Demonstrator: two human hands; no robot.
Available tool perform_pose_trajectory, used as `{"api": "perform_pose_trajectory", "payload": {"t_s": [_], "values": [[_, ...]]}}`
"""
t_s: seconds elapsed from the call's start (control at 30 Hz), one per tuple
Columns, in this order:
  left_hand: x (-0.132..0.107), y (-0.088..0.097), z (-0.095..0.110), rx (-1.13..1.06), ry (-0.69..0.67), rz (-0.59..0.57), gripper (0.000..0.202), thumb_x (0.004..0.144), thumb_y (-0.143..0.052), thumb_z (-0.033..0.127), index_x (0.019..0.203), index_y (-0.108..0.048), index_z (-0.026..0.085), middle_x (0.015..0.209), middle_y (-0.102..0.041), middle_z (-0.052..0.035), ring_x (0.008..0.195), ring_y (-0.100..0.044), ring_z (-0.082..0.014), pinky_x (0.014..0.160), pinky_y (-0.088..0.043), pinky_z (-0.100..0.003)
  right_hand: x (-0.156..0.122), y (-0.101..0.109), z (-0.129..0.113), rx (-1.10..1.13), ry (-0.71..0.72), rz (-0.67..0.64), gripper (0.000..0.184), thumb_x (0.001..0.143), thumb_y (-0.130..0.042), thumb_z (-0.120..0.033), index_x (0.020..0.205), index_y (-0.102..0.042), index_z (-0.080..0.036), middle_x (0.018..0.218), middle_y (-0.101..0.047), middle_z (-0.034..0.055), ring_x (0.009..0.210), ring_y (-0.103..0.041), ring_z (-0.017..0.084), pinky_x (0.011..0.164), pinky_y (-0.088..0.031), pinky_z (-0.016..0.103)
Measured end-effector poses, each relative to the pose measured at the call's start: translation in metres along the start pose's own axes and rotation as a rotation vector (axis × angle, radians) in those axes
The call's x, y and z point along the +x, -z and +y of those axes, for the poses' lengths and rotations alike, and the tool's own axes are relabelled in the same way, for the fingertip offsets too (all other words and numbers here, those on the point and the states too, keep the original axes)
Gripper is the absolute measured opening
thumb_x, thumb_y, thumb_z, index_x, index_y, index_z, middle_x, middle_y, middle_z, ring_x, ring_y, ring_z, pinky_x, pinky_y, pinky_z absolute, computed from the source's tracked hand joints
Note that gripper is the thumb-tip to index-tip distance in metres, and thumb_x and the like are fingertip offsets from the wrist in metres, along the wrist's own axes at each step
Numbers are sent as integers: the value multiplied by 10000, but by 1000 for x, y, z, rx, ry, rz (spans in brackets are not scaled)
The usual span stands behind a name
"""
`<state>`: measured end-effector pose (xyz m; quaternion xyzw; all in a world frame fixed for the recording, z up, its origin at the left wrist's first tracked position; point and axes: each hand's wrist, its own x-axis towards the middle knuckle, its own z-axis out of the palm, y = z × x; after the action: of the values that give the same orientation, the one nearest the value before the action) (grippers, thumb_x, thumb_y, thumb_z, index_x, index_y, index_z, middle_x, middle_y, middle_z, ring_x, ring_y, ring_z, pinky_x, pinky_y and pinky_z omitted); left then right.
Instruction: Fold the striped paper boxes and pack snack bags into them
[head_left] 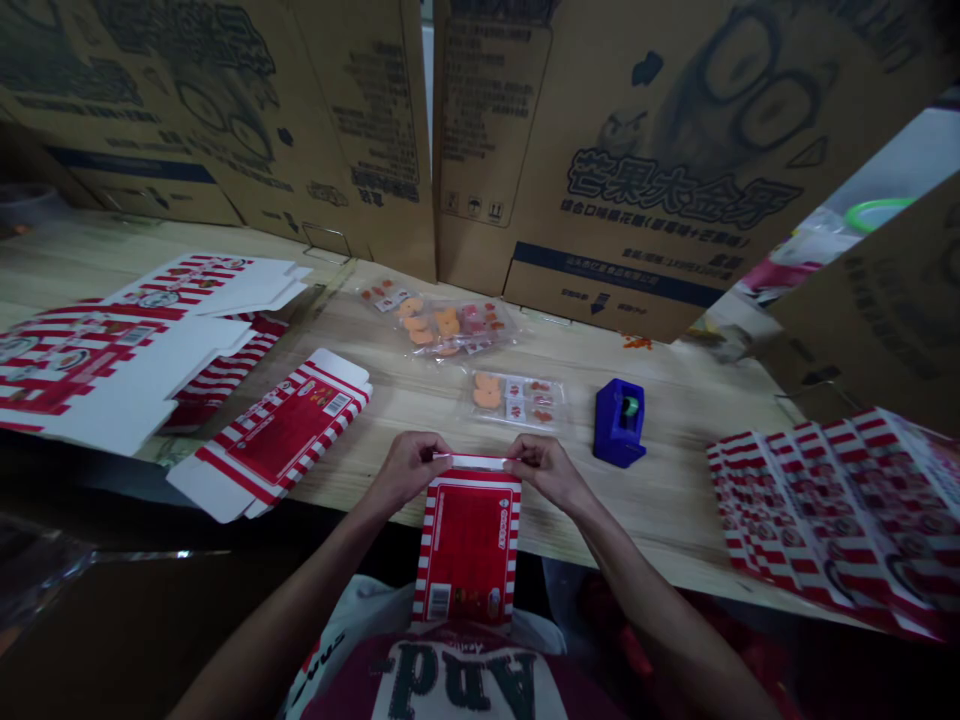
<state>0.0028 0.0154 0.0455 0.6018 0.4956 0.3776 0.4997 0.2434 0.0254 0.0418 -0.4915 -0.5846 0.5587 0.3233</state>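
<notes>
A red box with red and white striped edges (469,530) leans between my body and the table's front edge, its flap end away from me. At the left corner of that end, my left hand (411,466) pinches the flap with thumb and fingers. My right hand (549,470) grips the opposite corner in the same way. Between the hands runs a narrow white strip of the flap. Just beyond them lies a clear packet (517,398) with orange pieces and small printed sachets. To the right stands a blue tape dispenser (619,422).
More clear packets (450,325) lie farther back. One folded striped box (289,425) and a pile of flat cartons (127,345) are at left. Finished-looking striped boxes (832,510) stand in a row at right. Large brown cardboard panels (600,150) wall off the back.
</notes>
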Motion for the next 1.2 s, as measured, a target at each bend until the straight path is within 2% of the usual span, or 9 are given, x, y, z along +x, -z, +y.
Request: {"api": "perform_pose_trajectory", "payload": {"t_s": [0.17, 0.37, 0.47, 0.57, 0.7, 0.83, 1.03, 1.13, 1.2], "values": [[-7, 0, -7, 7, -109, -39, 172, 775, -626, 269, 676, -663, 134, 698, -642, -39, 668, -581, -140, 608, -440, -228, -15, -5, 4, -91, 135, 32, 230, 797, -638, -384, 727, -637, -165, 718, -638, 22, 661, -565, 146, 625, -441, 257], [-21, -9, -17, 30, -219, -20, 114, 822, -612, 230, 766, -671, 150, 836, -701, -76, 791, -647, -177, 726, -489, -275, -35, -19, 12, -4, 182, 145, 166, 788, -675, -348, 799, -666, -182, 845, -670, 49, 794, -612, 180, 718, -469, 279], [-21, -14, -18, 37, -234, -4, 119, 837, -591, 224, 769, -659, 154, 813, -681, -63, 773, -632, -168, 711, -480, -271, -33, -19, 13, 229, 47, 191, 166, 688, -760, -312, 742, -663, -189, 799, -686, 31, 724, -613, 164, 673, -471, 272], [-17, -14, -16, 42, -234, -34, 116, 841, -582, 229, 843, -669, 153, 777, -624, -37, 714, -584, -143, 639, -443, -242, -22, -9, 10, 498, -205, 84, 225, 529, -832, -240, 661, -664, -169, 760, -713, 30, 650, -624, 153, 633, -476, 270], [-13, -11, -16, 37, -265, -94, 174, 855, -568, 236, 917, -708, 151, 758, -588, -32, 703, -556, -139, 629, -419, -243, -5, 3, 3, 515, -354, -13, 238, 425, -848, -193, 573, -669, -141, 692, -725, 46, 596, -634, 154, 596, -475, 266], [-16, -9, -20, -18, -253, -56, 168, 850, -586, 257, 891, -714, 156, 744, -573, -30, 701, -548, -144, 631, -412, -252, -6, 0, 0, 394, -233, -1, 210, 496, -841, -261, 579, -681, -152, 672, -723, 35, 594, -637, 151, 597, -479, 263], [-23, -16, -24, -81, -175, 3, 161, 849, -592, 281, 841, -695, 159, 795, -598, -45, 756, -568, -161, 689, -424, -270, -33, -21, 13, 101, 109, 153, 169, 707, -746, -348, 716, -714, -183, 920, -738, 88, 849, -681, 224, 760, -524, 332], [-23, -26, -24, -180, -112, -11, 148, 831, -617, 306, 849, -663, 166, 878, -628, -56, 842, -588, -185, 768, -443, -291, -45, -28, 23, 87, 163, 235, 169, 747, -717, -357, 772, -698, -191, 933, -727, 84, 874, -676, 219, 785, -531, 336], [-23, -29, -25, -200, -62, -1, 149, 816, -632, 320, 831, -644, 172, 882, -637, -49, 847, -588, -188, 775, -445, -289, -48, -21, 29, 85, 171, 260, 218, 759, -701, -367, 898, -691, -200, 1009, -708, 83, 915, -663, 212, 795, -531, 333]]}}
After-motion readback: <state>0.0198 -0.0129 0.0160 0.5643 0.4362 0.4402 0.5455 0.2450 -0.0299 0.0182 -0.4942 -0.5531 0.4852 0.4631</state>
